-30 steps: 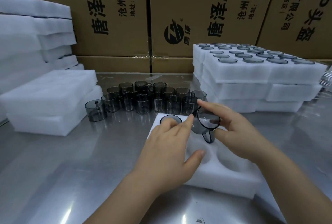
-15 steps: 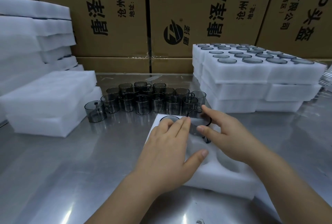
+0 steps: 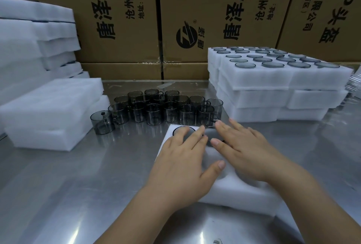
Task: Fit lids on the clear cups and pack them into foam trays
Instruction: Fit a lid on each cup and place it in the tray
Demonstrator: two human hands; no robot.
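A white foam tray (image 3: pixel 240 195) lies on the steel table in front of me. One smoky clear cup (image 3: pixel 180 129) sits sunk in its far left pocket. A second cup (image 3: pixel 210 132) sits in the pocket beside it, mostly hidden under my fingers. My left hand (image 3: pixel 181 167) lies flat on the tray with straight fingers touching the first cup's rim. My right hand (image 3: pixel 244 150) presses down on the second cup with straight fingers. Several loose cups (image 3: pixel 166 108) with handles stand in rows just beyond the tray.
Stacked foam trays (image 3: pixel 273 79) filled with lidded cups rise at the right. Blank foam blocks (image 3: pixel 50 110) pile up at the left. Cardboard boxes (image 3: pixel 121 19) wall off the back. One cup (image 3: pixel 101 121) stands apart at the left end of the rows.
My right hand lowered the tilted cup it held into the tray pocket and now lies flat over it. My left hand stayed on the tray.
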